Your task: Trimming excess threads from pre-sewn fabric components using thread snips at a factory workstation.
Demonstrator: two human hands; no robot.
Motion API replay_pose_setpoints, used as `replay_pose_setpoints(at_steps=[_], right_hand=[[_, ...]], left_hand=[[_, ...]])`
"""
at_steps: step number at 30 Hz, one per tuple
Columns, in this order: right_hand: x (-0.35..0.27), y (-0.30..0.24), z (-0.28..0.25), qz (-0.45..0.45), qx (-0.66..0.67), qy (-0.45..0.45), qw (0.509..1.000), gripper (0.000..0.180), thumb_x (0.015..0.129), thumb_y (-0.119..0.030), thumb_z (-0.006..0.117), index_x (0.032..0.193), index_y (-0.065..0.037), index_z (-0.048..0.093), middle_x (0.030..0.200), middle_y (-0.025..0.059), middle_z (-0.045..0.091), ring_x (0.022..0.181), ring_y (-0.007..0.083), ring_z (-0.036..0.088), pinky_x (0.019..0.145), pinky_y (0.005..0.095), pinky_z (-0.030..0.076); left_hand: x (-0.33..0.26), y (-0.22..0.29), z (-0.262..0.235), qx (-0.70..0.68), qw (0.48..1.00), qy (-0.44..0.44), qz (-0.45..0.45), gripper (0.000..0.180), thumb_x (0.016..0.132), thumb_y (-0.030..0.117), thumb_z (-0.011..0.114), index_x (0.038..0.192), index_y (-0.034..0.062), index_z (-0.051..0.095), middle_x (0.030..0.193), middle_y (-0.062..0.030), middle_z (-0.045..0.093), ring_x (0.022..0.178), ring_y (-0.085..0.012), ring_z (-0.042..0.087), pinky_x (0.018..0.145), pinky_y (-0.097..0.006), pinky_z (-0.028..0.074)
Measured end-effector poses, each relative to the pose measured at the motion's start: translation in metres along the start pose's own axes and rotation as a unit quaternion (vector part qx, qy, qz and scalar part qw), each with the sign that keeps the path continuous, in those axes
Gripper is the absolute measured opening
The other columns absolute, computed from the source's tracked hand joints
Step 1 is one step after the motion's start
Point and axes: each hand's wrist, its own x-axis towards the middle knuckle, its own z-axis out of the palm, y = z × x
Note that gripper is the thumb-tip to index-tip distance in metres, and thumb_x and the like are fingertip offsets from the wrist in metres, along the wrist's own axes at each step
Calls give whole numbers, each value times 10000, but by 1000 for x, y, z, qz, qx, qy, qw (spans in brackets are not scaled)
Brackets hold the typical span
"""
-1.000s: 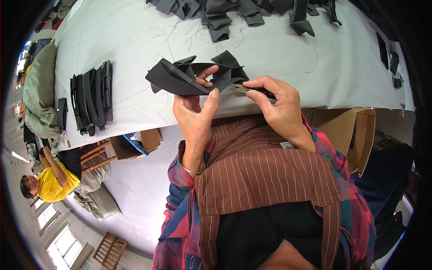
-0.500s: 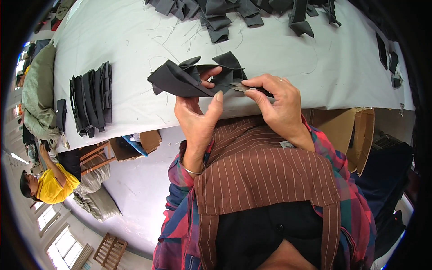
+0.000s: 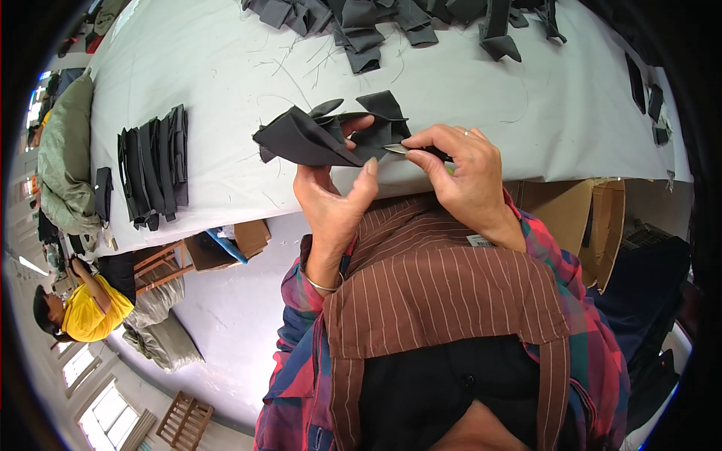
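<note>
My left hand (image 3: 336, 197) holds a folded dark grey fabric piece (image 3: 301, 137) just above the near edge of the white table. Its fingers reach up behind and through the cloth, and the thumb points up at the near edge. Between thumb and fingers, my right hand (image 3: 465, 167) grips a small pair of thread snips (image 3: 396, 149). The pointed metal blades touch or nearly touch the right part of the fabric; the handle is mostly hidden in the palm.
On the white table (image 3: 226, 83), a row of stacked dark fabric strips (image 3: 154, 165) lies to the left. A heap of dark pieces (image 3: 361, 30) spreads along the far side, among loose threads. Cardboard boxes (image 3: 609, 225) stand below the edge. A person in yellow (image 3: 94, 308) is at far left.
The fabric and my left hand have shifted slightly to the right. The snips' blades are turned a little, still at the cloth. The person in yellow has moved an arm.
</note>
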Motion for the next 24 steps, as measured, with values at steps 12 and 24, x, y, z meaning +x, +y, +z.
replay_pose_setpoints(at_steps=[12,24], right_hand=[[9,-17,3,-10,-33,-57,998,145,776,-87,635,920,-97,651,737,61,608,686,269,587,599,360,426],[6,-23,8,-24,-60,-26,998,26,782,-121,638,799,-102,632,643,52,587,617,259,591,556,367,437]], left_hand=[[-7,-1,0,14,1000,-18,12,367,711,-2,669,1045,13,518,1143,-202,601,1088,-221,546,933,-339,405],[-15,5,-2,21,999,-37,25,335,731,-29,660,1019,25,497,1157,-259,574,1140,-280,538,991,-384,389]])
